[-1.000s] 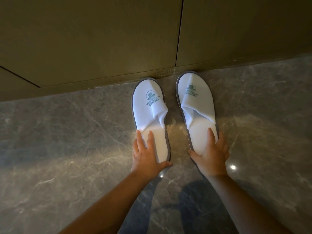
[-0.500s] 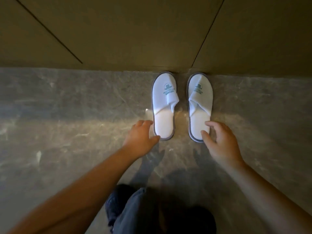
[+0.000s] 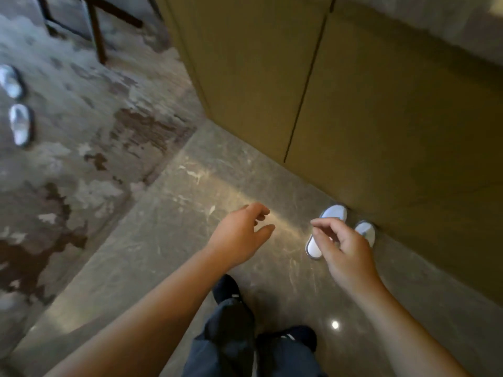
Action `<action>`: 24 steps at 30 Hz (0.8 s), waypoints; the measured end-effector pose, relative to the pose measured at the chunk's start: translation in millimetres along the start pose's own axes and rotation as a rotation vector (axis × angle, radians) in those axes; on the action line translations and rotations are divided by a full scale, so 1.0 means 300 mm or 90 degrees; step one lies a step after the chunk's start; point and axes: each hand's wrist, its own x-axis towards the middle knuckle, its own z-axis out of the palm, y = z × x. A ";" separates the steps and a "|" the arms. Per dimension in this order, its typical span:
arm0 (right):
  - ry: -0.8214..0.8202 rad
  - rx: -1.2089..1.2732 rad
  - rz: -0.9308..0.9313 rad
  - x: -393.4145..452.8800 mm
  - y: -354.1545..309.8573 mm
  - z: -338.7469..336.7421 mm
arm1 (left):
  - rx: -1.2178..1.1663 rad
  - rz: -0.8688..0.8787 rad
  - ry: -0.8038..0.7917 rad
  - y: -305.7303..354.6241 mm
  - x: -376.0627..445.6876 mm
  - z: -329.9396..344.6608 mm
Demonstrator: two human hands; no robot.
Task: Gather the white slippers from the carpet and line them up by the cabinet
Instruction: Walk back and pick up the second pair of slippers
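Two white slippers lie side by side on the marble floor against the olive cabinet (image 3: 381, 110): the left one (image 3: 333, 213) and the right one (image 3: 366, 231), both partly hidden behind my right hand (image 3: 343, 251). That hand hovers above them, empty, fingers loosely curled. My left hand (image 3: 241, 235) floats over bare marble, open and empty. Two more white slippers rest on the patterned carpet at the far left, one (image 3: 10, 81) above the other (image 3: 20, 125).
The mottled grey-brown carpet (image 3: 81, 131) meets the marble floor (image 3: 168, 240) along a diagonal edge. Dark wooden furniture legs (image 3: 96, 31) stand at the top left. My own legs and dark shoes (image 3: 245, 336) are at the bottom centre.
Both hands have let go of the two slippers by the cabinet and lifted away. The view has risen and swung left, bringing the carpet and two more slippers into sight.
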 end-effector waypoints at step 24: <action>-0.330 -0.095 -0.233 0.585 -1.110 0.745 | -0.253 -0.169 0.447 -0.420 -0.070 -1.251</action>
